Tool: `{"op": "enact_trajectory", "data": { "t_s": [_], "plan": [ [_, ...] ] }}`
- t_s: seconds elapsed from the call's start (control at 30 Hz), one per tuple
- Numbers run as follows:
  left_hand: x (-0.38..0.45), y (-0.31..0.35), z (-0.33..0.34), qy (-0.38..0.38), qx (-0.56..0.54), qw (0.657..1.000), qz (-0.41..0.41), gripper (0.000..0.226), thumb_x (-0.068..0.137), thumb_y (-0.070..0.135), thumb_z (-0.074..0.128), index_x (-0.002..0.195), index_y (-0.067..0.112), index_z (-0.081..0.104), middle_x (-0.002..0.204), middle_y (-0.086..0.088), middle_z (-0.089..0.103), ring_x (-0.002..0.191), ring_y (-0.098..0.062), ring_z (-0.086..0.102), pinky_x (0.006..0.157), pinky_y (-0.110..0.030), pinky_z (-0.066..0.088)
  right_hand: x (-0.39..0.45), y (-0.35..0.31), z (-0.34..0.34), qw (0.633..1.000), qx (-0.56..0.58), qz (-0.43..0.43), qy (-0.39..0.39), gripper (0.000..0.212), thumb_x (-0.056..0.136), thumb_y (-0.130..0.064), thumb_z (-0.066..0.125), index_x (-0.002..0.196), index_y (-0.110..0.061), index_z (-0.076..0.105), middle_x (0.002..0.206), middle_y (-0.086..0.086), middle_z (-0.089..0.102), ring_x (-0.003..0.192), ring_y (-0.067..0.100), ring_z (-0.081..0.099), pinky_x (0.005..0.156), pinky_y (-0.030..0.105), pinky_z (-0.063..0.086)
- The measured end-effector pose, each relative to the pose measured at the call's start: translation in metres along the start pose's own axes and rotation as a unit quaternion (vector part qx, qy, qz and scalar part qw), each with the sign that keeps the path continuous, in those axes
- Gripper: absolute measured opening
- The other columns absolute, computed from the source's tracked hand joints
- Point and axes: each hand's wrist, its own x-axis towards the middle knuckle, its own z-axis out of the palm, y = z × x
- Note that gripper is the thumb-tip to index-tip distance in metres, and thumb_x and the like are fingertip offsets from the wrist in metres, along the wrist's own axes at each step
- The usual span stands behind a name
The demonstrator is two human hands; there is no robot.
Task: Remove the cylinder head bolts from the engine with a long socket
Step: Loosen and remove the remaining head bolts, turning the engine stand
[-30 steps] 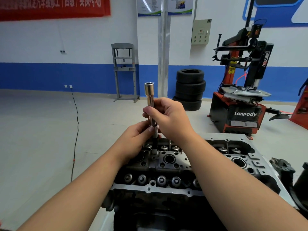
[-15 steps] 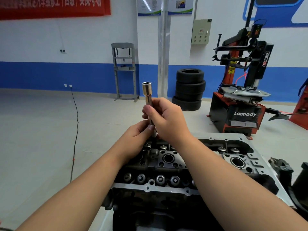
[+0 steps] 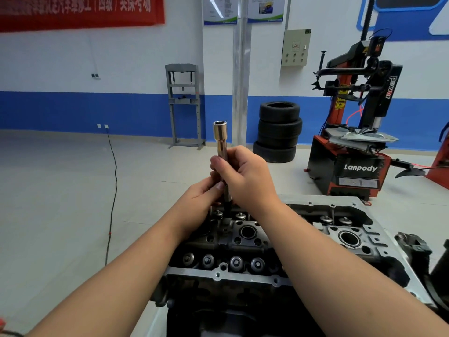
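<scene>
The long socket (image 3: 222, 152) is gripped upright by the right hand (image 3: 245, 176) and pinched lower down by the left hand (image 3: 201, 198), above the cylinder head (image 3: 243, 242). Bolt extraction appears in hand; a straight upward lift is called for next.

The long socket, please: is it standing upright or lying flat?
Upright: the long socket rises from the cylinder head, open end up, both hands gripping it.
</scene>
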Motion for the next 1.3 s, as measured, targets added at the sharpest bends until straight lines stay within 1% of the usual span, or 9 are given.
{"op": "enact_trajectory", "data": {
  "t_s": [0.2, 0.37, 0.57, 0.73, 0.9, 1.0, 1.1, 1.23, 1.3],
  "plan": [
    [-0.002, 0.0014, -0.0004, 0.025, 0.041, 0.999, 0.005, 0.024, 0.104, 0.032, 0.057, 0.116, 0.015, 0.07, 0.101, -0.001, 0.078, 0.095, -0.015, 0.072, 0.089, -0.034, 0.054, -0.0008, -0.0007, -0.0016, 1.0, 0.005, -0.003, -0.03, 0.005, 0.1, -0.023, 0.062, 0.097, -0.026, 0.066, 0.09, 0.001, 0.074, 0.082, 0.017, 0.073, 0.071, 0.036, 0.062],
    [-0.001, 0.0019, 0.0002, 0.036, 0.071, 0.997, 0.009, 0.032, 0.096, 0.046, 0.065, 0.111, 0.017, 0.07, 0.102, -0.003, 0.078, 0.099, -0.025, 0.073, 0.09, -0.045, 0.055, -0.0016, -0.0052, -0.0011, 0.999, -0.031, -0.034, 0.001, 0.015, 0.091, -0.032, 0.073, 0.098, -0.029, 0.059, 0.083, -0.006, 0.067, 0.068, 0.018, 0.064, 0.068, 0.042, 0.058],
    [0.0044, -0.0006, 0.0015, 0.067, 0.057, 0.996, 0.001, 0.022, 0.095, 0.029, 0.074, 0.098, 0.01, 0.064, 0.081, -0.003, 0.074, 0.072, -0.015, 0.065, 0.066, -0.029, 0.049, 0.0015, -0.0036, -0.0012, 0.999, -0.024, -0.016, 0.042, 0.014, 0.089, -0.023, 0.077, 0.086, -0.023, 0.062, 0.076, -0.003, 0.068, 0.069, 0.022, 0.067, 0.066, 0.047, 0.057],
    [0.0005, 0.0011, 0.0008, 0.012, 0.016, 1.0, 0.0, 0.02, 0.107, 0.024, 0.054, 0.121, 0.019, 0.067, 0.102, 0.004, 0.078, 0.099, -0.009, 0.072, 0.083, -0.02, 0.053, 0.0033, -0.0009, -0.0008, 0.999, 0.031, -0.003, -0.013, 0.009, 0.095, -0.016, 0.068, 0.101, -0.024, 0.069, 0.087, -0.001, 0.075, 0.085, 0.014, 0.073, 0.071, 0.037, 0.058],
    [-0.0014, 0.0026, 0.0002, 0.026, 0.017, 0.999, 0.012, 0.017, 0.105, 0.022, 0.056, 0.113, 0.019, 0.07, 0.098, 0.004, 0.079, 0.091, -0.008, 0.073, 0.077, -0.017, 0.053, -0.0003, -0.0007, -0.0007, 1.0, -0.011, -0.027, -0.007, 0.024, 0.1, -0.022, 0.061, 0.122, -0.014, 0.065, 0.096, -0.001, 0.073, 0.086, 0.014, 0.073, 0.081, 0.042, 0.061],
    [-0.0006, 0.0026, -0.0004, 0.038, 0.027, 0.999, 0.015, 0.023, 0.096, 0.031, 0.068, 0.115, 0.017, 0.069, 0.104, -0.006, 0.077, 0.094, -0.015, 0.074, 0.08, -0.028, 0.059, -0.0018, -0.0025, -0.0002, 0.998, -0.034, -0.045, 0.019, 0.025, 0.09, -0.029, 0.076, 0.11, -0.022, 0.062, 0.087, -0.011, 0.069, 0.077, 0.011, 0.068, 0.073, 0.034, 0.06],
    [-0.0002, 0.0033, 0.0, 0.058, 0.017, 0.998, 0.013, 0.04, 0.084, 0.038, 0.074, 0.109, 0.008, 0.067, 0.096, -0.014, 0.075, 0.085, -0.018, 0.072, 0.078, -0.035, 0.058, -0.0021, -0.0026, 0.0028, 0.994, -0.068, -0.066, 0.045, 0.019, 0.088, -0.026, 0.078, 0.09, -0.023, 0.06, 0.076, -0.011, 0.064, 0.066, 0.013, 0.064, 0.065, 0.04, 0.057],
    [-0.0022, 0.0042, 0.0016, 0.01, 0.005, 1.0, 0.0, 0.029, 0.099, 0.037, 0.058, 0.12, 0.02, 0.069, 0.11, -0.003, 0.078, 0.1, -0.013, 0.074, 0.081, -0.022, 0.056, -0.003, -0.0001, 0.0022, 0.996, -0.058, -0.058, 0.039, 0.009, 0.097, -0.022, 0.067, 0.1, -0.014, 0.069, 0.079, -0.001, 0.07, 0.073, 0.017, 0.07, 0.072, 0.047, 0.057],
    [-0.0022, 0.0037, 0.0012, 0.001, -0.002, 1.0, -0.009, 0.028, 0.108, 0.027, 0.048, 0.123, 0.016, 0.069, 0.115, -0.01, 0.076, 0.109, -0.022, 0.073, 0.089, -0.029, 0.058, -0.0039, 0.0012, 0.0011, 0.996, -0.063, -0.059, 0.034, 0.017, 0.1, -0.022, 0.062, 0.107, -0.009, 0.069, 0.084, 0.005, 0.073, 0.078, 0.02, 0.072, 0.075, 0.05, 0.058]
  ]
}}
